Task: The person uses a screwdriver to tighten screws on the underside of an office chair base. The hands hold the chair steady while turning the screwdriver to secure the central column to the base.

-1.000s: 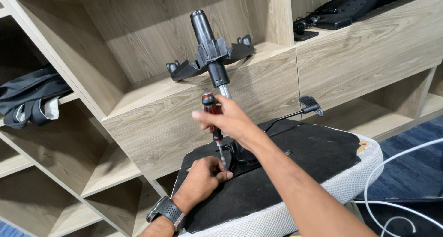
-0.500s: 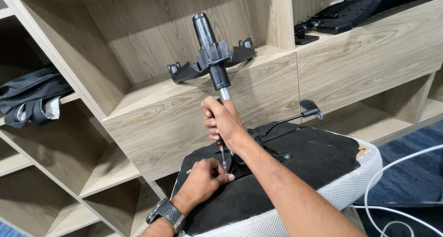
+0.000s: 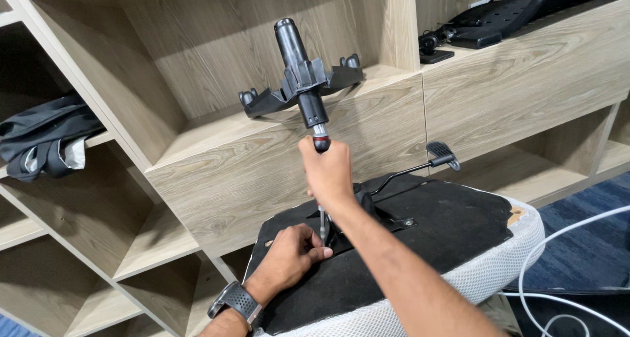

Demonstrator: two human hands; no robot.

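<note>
Gripping a screwdriver (image 3: 321, 173) by its red-and-black handle, the right hand (image 3: 328, 173) is wrapped closed around it — shaft upright, tip down on the black underside of an overturned chair seat (image 3: 446, 232). Left hand (image 3: 289, 258) rests on the seat, fingertips pinched at the shaft's base. Gas-lift column (image 3: 302, 81) stands up just behind; adjustment lever (image 3: 420, 166) juts right. Wooden shelves (image 3: 197, 179) behind.

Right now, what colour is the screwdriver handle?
Red and black screwdriver handle, mostly hidden; head view.
</note>
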